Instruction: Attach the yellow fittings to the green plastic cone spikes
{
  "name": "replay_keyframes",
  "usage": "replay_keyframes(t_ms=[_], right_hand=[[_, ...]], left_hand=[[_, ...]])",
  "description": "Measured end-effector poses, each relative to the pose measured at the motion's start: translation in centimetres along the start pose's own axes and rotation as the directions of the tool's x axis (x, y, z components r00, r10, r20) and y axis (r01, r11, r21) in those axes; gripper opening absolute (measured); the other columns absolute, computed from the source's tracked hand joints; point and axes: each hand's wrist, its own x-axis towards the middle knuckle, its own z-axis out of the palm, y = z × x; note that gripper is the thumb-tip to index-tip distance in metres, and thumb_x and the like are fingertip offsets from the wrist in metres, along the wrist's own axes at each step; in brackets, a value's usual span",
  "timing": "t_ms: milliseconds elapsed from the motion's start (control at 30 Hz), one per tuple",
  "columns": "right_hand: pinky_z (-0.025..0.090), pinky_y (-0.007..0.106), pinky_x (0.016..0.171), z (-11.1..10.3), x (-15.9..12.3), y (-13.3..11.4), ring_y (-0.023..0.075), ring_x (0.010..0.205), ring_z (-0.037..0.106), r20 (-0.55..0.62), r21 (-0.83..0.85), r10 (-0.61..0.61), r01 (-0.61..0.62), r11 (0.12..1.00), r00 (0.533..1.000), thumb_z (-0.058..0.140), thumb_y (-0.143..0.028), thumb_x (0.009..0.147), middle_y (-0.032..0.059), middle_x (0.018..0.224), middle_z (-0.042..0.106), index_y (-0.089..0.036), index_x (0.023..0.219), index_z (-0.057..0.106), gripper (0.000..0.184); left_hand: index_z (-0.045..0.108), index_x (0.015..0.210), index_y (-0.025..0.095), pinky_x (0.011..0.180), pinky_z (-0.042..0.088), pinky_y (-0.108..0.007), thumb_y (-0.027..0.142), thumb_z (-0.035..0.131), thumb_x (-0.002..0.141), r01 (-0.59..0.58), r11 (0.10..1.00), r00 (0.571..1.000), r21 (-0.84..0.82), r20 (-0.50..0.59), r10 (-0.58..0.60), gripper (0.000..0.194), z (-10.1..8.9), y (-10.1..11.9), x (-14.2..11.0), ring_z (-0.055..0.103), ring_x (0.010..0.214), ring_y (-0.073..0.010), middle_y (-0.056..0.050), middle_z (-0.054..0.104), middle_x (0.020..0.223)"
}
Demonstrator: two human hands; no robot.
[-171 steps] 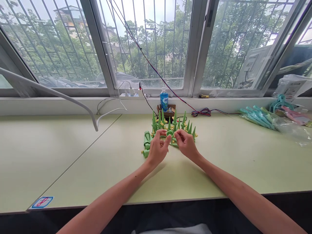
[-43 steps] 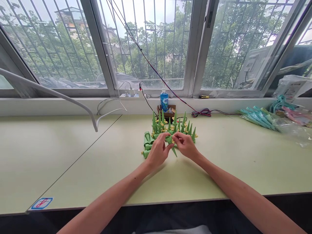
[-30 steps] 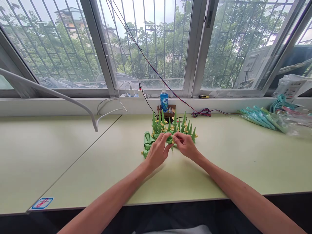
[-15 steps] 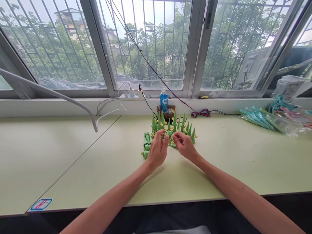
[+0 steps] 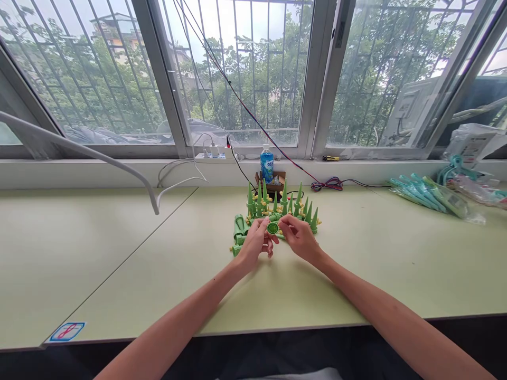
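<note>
My left hand (image 5: 255,244) holds a green plastic cone piece (image 5: 273,228) with its round open end turned toward me, fingers curled round it. My right hand (image 5: 298,238) pinches at the right side of the same piece, thumb and forefinger together. Just behind the hands, several green cone spikes (image 5: 283,201) with small yellow parts stand upright in a cluster on the pale green table (image 5: 356,264). A few green pieces (image 5: 238,228) lie flat to the left of the cluster.
A blue-labelled bottle (image 5: 266,165) and a small brown box stand by the window sill. Red and black cables (image 5: 327,184) run along the back. Teal plastic items in clear bags (image 5: 431,191) lie at the far right. A white curved bar (image 5: 119,166) crosses the left.
The held cone has been turned from point-down to open end facing me. My left fingers have curled under it; the hands stay in front of the cluster.
</note>
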Motion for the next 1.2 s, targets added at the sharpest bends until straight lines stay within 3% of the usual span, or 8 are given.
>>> replay_keyframes(t_ms=[333, 667, 933, 1200], right_hand=[[0.028, 0.023, 0.048, 0.0, 0.2, 0.3, 0.0086, 0.052, 0.031, 0.008, 0.023, -0.009, 0.008, 1.000, 1.000, 0.045, -0.041, 0.094, -0.0041, 0.063, 0.040, -0.019, 0.079, 0.050, 0.027], [0.027, 0.023, 0.048, 0.0, 0.2, 0.4, 0.0082, 0.052, 0.030, 0.001, 0.005, 0.000, 0.000, 1.000, 1.000, 0.047, -0.036, 0.093, -0.0042, 0.063, 0.039, -0.018, 0.078, 0.050, 0.024], [0.027, 0.023, 0.048, -0.1, 0.2, 0.5, 0.0084, 0.051, 0.030, -0.027, -0.014, 0.014, -0.014, 1.000, 1.000, 0.047, -0.037, 0.092, -0.0038, 0.063, 0.041, -0.019, 0.076, 0.050, 0.025], [0.027, 0.023, 0.047, -0.1, 0.3, 0.4, 0.0087, 0.050, 0.032, -0.042, -0.052, 0.038, -0.041, 0.998, 0.998, 0.048, -0.037, 0.091, -0.0037, 0.061, 0.042, -0.018, 0.074, 0.050, 0.026]], left_hand=[[0.041, 0.101, 0.020, 0.037, 0.041, -0.021, 0.050, 0.052, 0.086, -0.018, 0.998, 1.000, 0.058, -0.005, 0.019, 0.035, -0.1, 0.3, -0.2, 0.048, 0.043, -0.0103, 0.000, 0.059, 0.065], [0.038, 0.111, 0.021, 0.036, 0.042, -0.020, 0.048, 0.058, 0.084, -0.144, 0.981, 0.989, 0.130, -0.004, 0.145, 0.043, 0.0, 0.4, -0.3, 0.054, 0.051, -0.0116, 0.004, 0.050, 0.067], [0.031, 0.121, 0.022, 0.034, 0.044, -0.018, 0.047, 0.059, 0.084, -0.302, 0.936, 0.953, 0.179, 0.053, 0.297, 0.054, -0.3, -0.8, 0.2, 0.058, 0.057, -0.0105, 0.000, 0.050, 0.087], [0.039, 0.129, 0.017, 0.035, 0.046, -0.020, 0.047, 0.062, 0.082, -0.321, 0.901, 0.946, 0.291, 0.058, 0.318, 0.060, -0.5, -1.0, 0.4, 0.061, 0.063, -0.0119, -0.011, 0.053, 0.109]])
